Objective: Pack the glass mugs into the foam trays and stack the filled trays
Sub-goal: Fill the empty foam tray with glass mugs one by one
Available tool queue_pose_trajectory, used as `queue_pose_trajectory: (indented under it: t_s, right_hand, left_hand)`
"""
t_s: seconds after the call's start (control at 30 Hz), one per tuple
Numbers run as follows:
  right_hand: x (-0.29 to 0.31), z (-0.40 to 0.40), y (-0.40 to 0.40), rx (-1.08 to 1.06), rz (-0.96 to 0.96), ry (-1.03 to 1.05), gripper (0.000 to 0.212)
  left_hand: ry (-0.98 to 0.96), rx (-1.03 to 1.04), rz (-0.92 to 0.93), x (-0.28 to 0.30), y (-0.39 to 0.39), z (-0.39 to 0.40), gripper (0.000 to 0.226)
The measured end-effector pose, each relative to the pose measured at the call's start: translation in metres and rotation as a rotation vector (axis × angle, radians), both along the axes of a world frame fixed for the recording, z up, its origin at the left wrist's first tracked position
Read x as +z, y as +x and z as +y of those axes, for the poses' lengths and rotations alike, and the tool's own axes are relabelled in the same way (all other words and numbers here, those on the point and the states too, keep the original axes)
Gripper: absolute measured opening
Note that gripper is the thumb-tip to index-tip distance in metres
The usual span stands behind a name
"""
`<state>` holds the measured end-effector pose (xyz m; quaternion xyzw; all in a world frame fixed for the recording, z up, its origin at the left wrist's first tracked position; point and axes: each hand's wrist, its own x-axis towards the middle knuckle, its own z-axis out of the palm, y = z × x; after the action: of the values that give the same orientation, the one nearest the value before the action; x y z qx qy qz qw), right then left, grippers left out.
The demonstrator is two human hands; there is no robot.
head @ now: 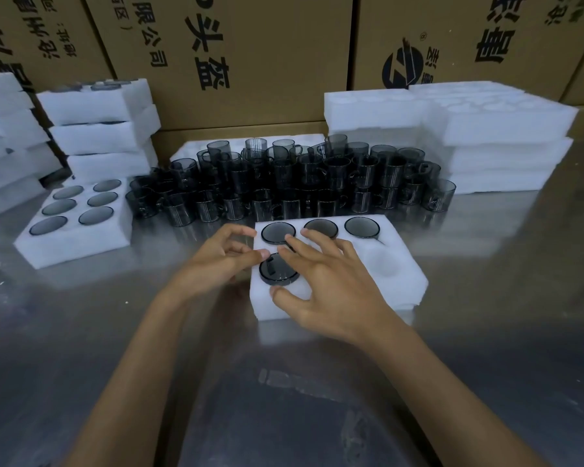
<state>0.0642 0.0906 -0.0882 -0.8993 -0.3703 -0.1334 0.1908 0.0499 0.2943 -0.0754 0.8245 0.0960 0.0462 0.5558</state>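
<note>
A white foam tray [395,291] lies on the metal table in front of me. Three grey glass mugs [321,228] fill its back row. A fourth glass mug [279,273] sits partly sunk in the front-left hole. My right hand [334,284] reaches over it, thumb at the near rim and fingers at the far rim, pinching it. My left hand [223,261] hovers at the tray's left edge, fingers loosely curled, thumb tip by the mug's rim. The front-right hole [383,262] is empty. The front-middle hole is hidden under my right hand.
A heap of loose grey mugs [300,180] stands behind the tray. A filled tray [75,251] lies at the left, with stacks of filled trays [98,136] behind it. Empty trays [486,139] are stacked at the right. Cardboard boxes [250,62] wall the back.
</note>
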Motion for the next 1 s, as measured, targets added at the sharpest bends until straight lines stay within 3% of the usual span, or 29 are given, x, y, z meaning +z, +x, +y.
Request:
queue_pose_trajectory:
  t_s: [0.13, 0.47, 0.57, 0.67, 0.8, 0.9, 1.0]
  right_hand:
    - [-0.002, 0.002, -0.001, -0.009, -0.027, -0.02, 0.076]
    - [0.0, 0.003, -0.001, -0.005, 0.04, 0.011, 0.072]
    - [0.01, -0.003, 0.005, -0.082, 0.087, 0.187, 0.061]
    - [0.022, -0.026, 0.021, -0.315, 0.007, 0.402, 0.043]
    - [0.024, -0.066, 0.05, -0.597, 0.185, 0.632, 0.029]
    - [0.015, -0.082, 0.066, -0.629, 0.481, 0.867, 0.015]
    - [0.003, -0.084, 0.074, -0.61, 0.64, 0.962, 0.01]
  left_hand:
    - [-0.047, 0.002, 0.014, -0.001, -0.001, -0.001, 0.043]
    - [-0.121, 0.016, -0.037, -0.004, -0.002, -0.002, 0.052]
    - [-0.161, 0.074, -0.076, -0.008, -0.001, -0.006, 0.04]
    - [-0.211, 0.213, -0.146, -0.011, 0.006, -0.01, 0.018]
    - [0.032, 0.321, -0.283, 0.0, 0.033, -0.01, 0.014]
    - [0.349, 0.188, -0.297, 0.02, 0.071, -0.009, 0.025]
    - [0.513, 0.085, -0.213, 0.036, 0.112, -0.01, 0.046]
